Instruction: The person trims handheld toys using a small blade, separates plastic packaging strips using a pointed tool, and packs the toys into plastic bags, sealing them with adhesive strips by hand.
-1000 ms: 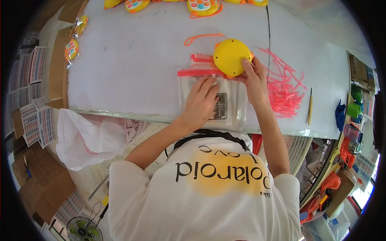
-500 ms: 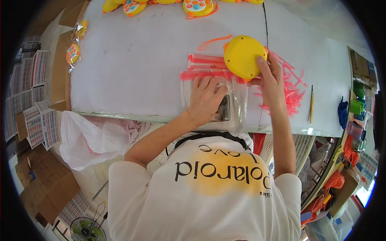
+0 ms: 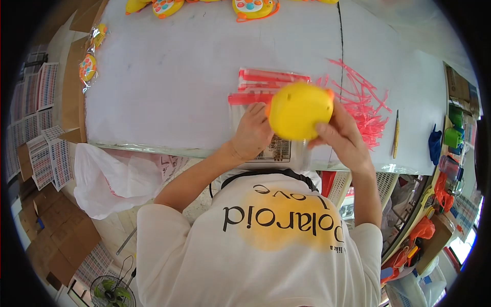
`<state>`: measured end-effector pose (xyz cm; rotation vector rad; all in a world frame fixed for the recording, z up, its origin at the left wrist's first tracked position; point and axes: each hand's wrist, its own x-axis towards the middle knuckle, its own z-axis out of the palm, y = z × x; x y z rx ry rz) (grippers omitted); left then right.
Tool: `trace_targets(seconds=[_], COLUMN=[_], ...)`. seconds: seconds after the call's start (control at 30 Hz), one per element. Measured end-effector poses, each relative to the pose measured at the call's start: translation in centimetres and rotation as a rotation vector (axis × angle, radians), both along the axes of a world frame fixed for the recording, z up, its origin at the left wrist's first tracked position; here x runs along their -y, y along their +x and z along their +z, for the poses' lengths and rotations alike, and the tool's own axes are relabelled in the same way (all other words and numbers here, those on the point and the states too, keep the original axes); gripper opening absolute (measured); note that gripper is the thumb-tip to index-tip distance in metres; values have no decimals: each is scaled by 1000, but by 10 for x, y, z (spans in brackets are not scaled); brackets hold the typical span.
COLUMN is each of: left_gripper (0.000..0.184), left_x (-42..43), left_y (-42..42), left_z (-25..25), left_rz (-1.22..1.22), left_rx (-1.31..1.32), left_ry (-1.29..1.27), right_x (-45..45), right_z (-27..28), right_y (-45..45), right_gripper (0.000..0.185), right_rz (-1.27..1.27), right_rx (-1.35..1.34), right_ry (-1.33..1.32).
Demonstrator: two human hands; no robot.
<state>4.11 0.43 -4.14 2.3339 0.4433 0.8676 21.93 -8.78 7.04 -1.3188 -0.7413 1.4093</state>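
A round yellow toy [image 3: 300, 113] with small orange parts at its edge is in my right hand [image 3: 343, 137], held above the table with its plain side with screw holes facing me. My left hand [image 3: 254, 132] is closed at the toy's left side, over a stack of clear plastic bags [image 3: 255, 98] with red top strips. Its fingertips are partly hidden, so what they pinch cannot be made out. Under the toy, a dark printed panel [image 3: 279, 149] shows on the top bag.
Torn pink-red strips [image 3: 369, 120] lie in a pile right of my hands, beside a thin yellow-brown tool [image 3: 396, 135]. Yellow toys [image 3: 254, 7] line the far edge, and bagged toys [image 3: 88, 68] sit at the left. A white plastic bag [image 3: 117, 179] hangs near the front edge.
My right hand has brought the yellow toy down, nearer to me and slightly left, turning it. My left hand has shifted slightly left, and its fingers are more curled beside the toy.
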Motion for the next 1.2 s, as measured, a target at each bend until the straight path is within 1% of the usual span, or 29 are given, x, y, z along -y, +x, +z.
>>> trace_targets(seconds=[0.03,0.07,0.13,0.17,0.23,0.3,0.37,0.4,0.47,0.5,0.53,0.57,0.6,0.67,0.73,0.77,0.8,0.83,0.87,0.9,0.93,0.97,1.03,1.1,1.17,1.2], left_gripper=[26,24,23,22,22,22,10,10,11,11,13,15,15,16,16,17,17,18,19,19,19,20,21,21,22,22], left_x=[3,5,8,9,11,4,-10,-11,-11,-12,-14,-17,-20,-26,-20,-17,-16,-16,-16,-16,-15,-15,-17,-22,-24,-25], left_y=[2,5,0,-3,-10,-19,-29,-29,-29,-30,-30,-27,-24,-16,-6,-2,-1,0,1,0,-2,-5,-8,-8,-8,-8], left_z=[-1,4,11,16,26,40,57,63,73,68,56,46,38,28,34,37,40,43,44,43,41,39,43,46,47,46], left_rz=[26,38,48,65,47,27,291,292,439,446,386,320,316,286,272,265,262,230,198,199,176,155,146,117,49,41], left_rx=[12,6,-16,-36,-16,9,144,141,39,46,-24,-97,-95,82,84,84,83,71,61,64,96,126,93,53,-31,-33], left_ry=[122,178,156,136,127,117,20,20,-873,-867,-929,-990,-990,-1042,-1051,-1062,-1062,-1115,-1168,-1167,-1233,-1299,-1322,-1345,-1277,-1282], right_x=[-5,-12,-13,-14,-11,-4,-1,0,-1,-1,-3,-5,-5,-11,-22,-23,-23,-25,-24,-22,-24,-27,-32,-39,-44,-46], right_z=[-5,-12,-33,-34,-34,-46,-48,-45,-47,-51,-52,-50,-45,-29,-12,-18,-29,-31,-29,-28,-26,-24,-23,-28,-37,-42], right_y=[-6,-10,-18,-18,-19,-19,-15,-14,-16,-18,-18,-16,-15,-8,5,10,15,16,14,10,5,0,-12,-23,-31,-32], right_gripper=[52,49,45,45,47,48,48,49,49,49,49,49,45,42,28,28,22,17,17,13,10,10,11,12,14,15], right_rz=[-1,-13,10,9,164,131,92,90,99,80,57,57,76,90,297,295,514,733,730,592,453,461,135,98,68,74], right_rx=[-1,133,446,446,784,800,817,796,775,819,865,870,876,884,940,941,1028,1108,1110,1202,1286,1282,1115,1145,1179,1219], right_ry=[-4,8,3,5,78,94,114,92,78,152,226,231,197,162,90,88,126,165,166,254,343,346,365,378,386,397])
